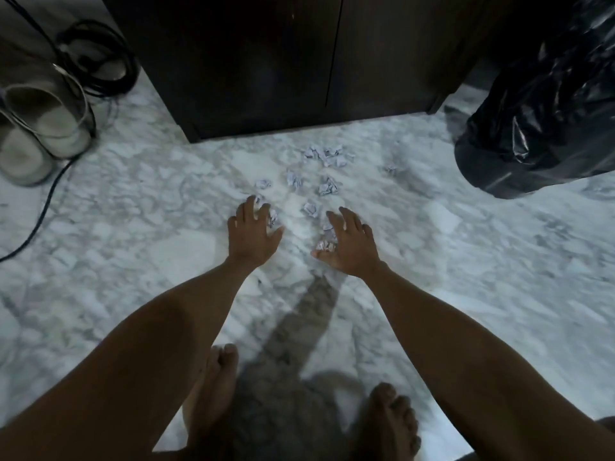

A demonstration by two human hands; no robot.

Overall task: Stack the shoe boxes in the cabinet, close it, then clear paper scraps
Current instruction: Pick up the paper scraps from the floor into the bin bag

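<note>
From the head view, both arms reach down, palms facing the marble floor [466, 261]. The left hand [254, 232] and right hand [349, 244] are spread, fingers splayed over crumpled paper scraps [324, 154] scattered before the closed dark cabinet [266, 61]. A black trash bag [539, 111] sits at right.

Dim room, white marble floor [466, 261]

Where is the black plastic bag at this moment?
In the head view, the black plastic bag stands on the marble floor at the right, beside the closed dark cabinet.
</note>
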